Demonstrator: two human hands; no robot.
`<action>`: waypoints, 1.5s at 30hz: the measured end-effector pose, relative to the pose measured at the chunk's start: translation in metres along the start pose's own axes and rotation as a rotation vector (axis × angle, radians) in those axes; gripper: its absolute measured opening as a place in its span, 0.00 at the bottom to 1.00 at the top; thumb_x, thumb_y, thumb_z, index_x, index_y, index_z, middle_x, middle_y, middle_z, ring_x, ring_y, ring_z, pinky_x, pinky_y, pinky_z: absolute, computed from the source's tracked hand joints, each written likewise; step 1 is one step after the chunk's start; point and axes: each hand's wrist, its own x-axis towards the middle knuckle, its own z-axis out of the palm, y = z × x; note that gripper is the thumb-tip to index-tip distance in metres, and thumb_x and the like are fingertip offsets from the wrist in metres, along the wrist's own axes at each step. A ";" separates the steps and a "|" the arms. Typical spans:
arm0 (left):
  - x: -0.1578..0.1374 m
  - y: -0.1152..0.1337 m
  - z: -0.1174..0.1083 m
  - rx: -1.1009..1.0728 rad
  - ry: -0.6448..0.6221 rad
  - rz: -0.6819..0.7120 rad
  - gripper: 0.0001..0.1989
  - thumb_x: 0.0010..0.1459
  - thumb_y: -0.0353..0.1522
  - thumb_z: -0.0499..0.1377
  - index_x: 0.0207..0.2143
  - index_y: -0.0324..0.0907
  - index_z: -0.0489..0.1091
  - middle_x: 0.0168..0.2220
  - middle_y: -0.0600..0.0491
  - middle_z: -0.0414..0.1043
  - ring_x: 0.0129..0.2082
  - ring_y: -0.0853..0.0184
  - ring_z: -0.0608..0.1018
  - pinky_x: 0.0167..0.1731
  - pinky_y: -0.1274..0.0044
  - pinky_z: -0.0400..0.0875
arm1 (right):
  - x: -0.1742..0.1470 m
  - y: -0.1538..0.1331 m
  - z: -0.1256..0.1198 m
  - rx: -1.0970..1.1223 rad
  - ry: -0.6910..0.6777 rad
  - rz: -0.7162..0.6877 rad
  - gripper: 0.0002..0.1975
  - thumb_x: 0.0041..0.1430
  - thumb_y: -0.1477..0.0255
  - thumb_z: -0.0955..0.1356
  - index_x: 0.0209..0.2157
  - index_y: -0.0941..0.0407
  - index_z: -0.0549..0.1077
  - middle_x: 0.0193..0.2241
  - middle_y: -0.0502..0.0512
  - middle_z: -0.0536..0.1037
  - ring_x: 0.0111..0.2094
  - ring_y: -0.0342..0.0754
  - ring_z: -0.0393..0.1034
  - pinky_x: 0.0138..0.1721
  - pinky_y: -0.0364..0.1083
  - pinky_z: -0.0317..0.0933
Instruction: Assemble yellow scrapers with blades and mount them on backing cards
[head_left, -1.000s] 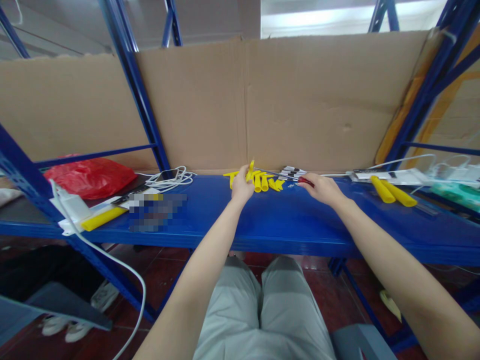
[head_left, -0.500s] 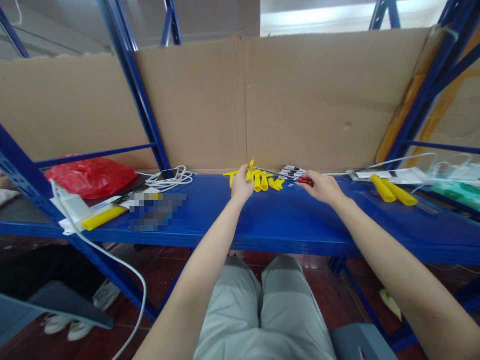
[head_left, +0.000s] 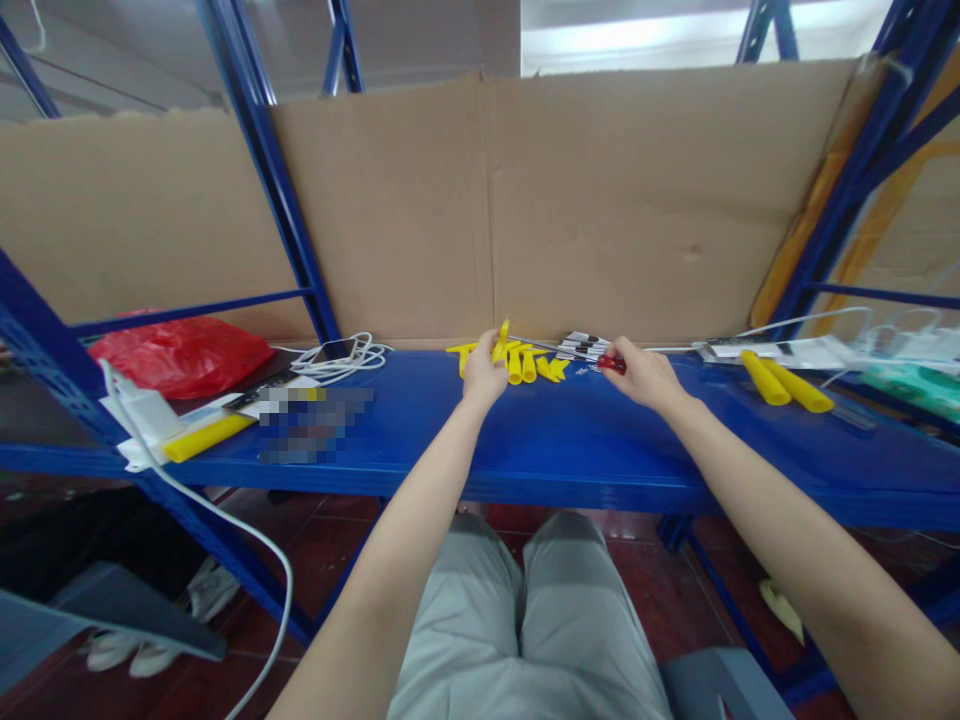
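Observation:
My left hand (head_left: 484, 368) is closed on a small yellow plastic piece (head_left: 502, 338) that sticks up past the fingertips. In my right hand (head_left: 639, 372) is a screwdriver with a red handle (head_left: 611, 364). Its thin metal shaft points left, and the tip reaches toward the yellow piece; whether they touch I cannot tell. Between the hands lie several yellow tubes (head_left: 522, 368) and small yellow parts (head_left: 553, 370). Behind the shaft rests a group of black-and-white flat pieces (head_left: 581, 345). A few tiny pale bits (head_left: 581, 371) are near the screwdriver handle.
The blue shelf (head_left: 555, 440) is backed by cardboard (head_left: 637, 200). At left are a red plastic bag (head_left: 184, 352), coiled white cables (head_left: 352, 355) and a yellow tube (head_left: 210, 437). Two yellow tubes (head_left: 784, 383) lie at right. A white cable (head_left: 281, 560) hangs over the front edge.
Both hands stay in nearly the same place, still holding the yellow piece and the screwdriver. Only a very slight shift of the screwdriver shows.

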 end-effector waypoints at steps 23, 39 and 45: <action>0.001 -0.001 0.001 0.001 0.004 0.009 0.27 0.49 0.17 0.56 0.50 0.45 0.67 0.49 0.51 0.74 0.51 0.66 0.75 0.52 0.75 0.67 | 0.000 0.001 -0.001 0.064 -0.039 0.003 0.06 0.55 0.67 0.63 0.36 0.52 0.66 0.31 0.55 0.78 0.29 0.53 0.72 0.25 0.44 0.54; 0.000 0.000 -0.001 -0.011 0.012 0.009 0.28 0.50 0.17 0.55 0.52 0.46 0.66 0.50 0.51 0.74 0.52 0.66 0.74 0.53 0.74 0.65 | 0.000 0.000 -0.001 0.135 -0.058 -0.084 0.07 0.58 0.65 0.63 0.32 0.54 0.68 0.28 0.57 0.77 0.29 0.51 0.71 0.27 0.44 0.56; 0.000 0.002 -0.002 -0.011 0.018 -0.021 0.27 0.51 0.18 0.55 0.52 0.45 0.67 0.50 0.50 0.74 0.51 0.65 0.74 0.52 0.74 0.66 | 0.000 -0.003 -0.001 0.148 -0.082 -0.088 0.09 0.59 0.64 0.62 0.34 0.54 0.69 0.29 0.57 0.78 0.29 0.51 0.71 0.27 0.45 0.57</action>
